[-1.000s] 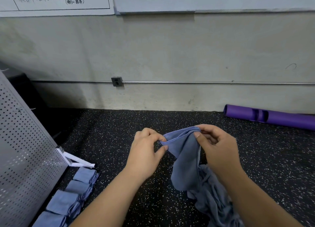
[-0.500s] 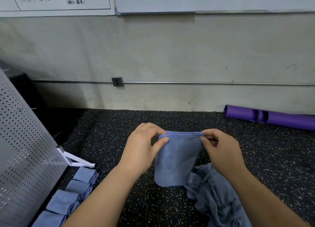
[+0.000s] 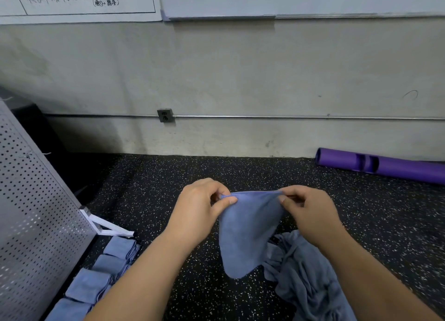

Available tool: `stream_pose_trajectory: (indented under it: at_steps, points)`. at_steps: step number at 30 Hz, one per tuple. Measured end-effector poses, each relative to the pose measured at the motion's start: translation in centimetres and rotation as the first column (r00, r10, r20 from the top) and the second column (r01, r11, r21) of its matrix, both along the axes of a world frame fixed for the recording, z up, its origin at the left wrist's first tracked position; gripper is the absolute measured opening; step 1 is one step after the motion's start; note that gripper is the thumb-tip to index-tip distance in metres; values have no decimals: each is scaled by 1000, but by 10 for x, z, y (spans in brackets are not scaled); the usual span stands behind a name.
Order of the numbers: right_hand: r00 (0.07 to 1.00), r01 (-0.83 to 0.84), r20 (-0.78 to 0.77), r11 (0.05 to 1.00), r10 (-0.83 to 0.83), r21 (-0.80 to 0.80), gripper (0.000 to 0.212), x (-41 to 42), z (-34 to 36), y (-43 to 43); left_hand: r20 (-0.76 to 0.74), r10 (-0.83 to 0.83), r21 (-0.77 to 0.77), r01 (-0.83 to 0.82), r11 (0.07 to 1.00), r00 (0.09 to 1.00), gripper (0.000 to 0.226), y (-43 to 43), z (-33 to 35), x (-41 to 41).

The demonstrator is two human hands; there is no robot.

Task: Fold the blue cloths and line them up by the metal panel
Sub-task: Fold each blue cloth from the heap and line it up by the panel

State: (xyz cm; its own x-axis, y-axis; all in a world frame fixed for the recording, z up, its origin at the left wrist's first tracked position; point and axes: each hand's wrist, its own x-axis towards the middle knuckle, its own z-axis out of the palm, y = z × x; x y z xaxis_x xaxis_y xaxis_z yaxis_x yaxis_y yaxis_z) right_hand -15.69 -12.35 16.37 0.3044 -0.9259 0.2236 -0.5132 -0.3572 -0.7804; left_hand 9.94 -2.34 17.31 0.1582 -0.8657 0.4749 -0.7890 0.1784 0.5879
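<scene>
Now both hands, left hand and right hand, pinch top corners of blue cloth, right of metal panel; 4 folded cloths beside panel.

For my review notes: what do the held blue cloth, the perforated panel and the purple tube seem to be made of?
Blue cloth: soft matte fabric, perhaps microfibre; it hangs limp and creases.
Perforated panel: grey sheet metal, satin sheen; flat, stiff, rows of punched holes.
Purple tube: smooth, faintly glossy, probably rubber or plastic; hollow end, cut-out slots.
</scene>
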Motion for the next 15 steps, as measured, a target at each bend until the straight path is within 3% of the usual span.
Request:
stream_pose_trajectory:
  at_steps: [2, 5, 8, 12, 15]
  points:
    - [995, 64, -74, 996, -69, -67, 11, -2, -1, -3, 26, -37, 1, 37, 999, 999, 14, 0, 0, 0]
    - [997, -80, 24, 993, 78, 84, 10, 0, 1, 1, 54, -85, 11, 85, 996, 995, 17, 0, -1, -2]
    - [996, 90, 6, 992, -90, -85, 12, -5, 2, -4, 57, -102, 6, 102, 995, 993, 18, -1, -2, 2]
    - [999, 9, 52, 1000, -9, 9, 9, -6, -1, -6, 93, -93, -26, 96, 995, 991, 16, 0, 0, 0]
    - [995, 88, 58, 993, -84, -82, 12, -9, 1, -7, 109, -73, -49, 78, 996, 991, 13, 2, 3, -1]
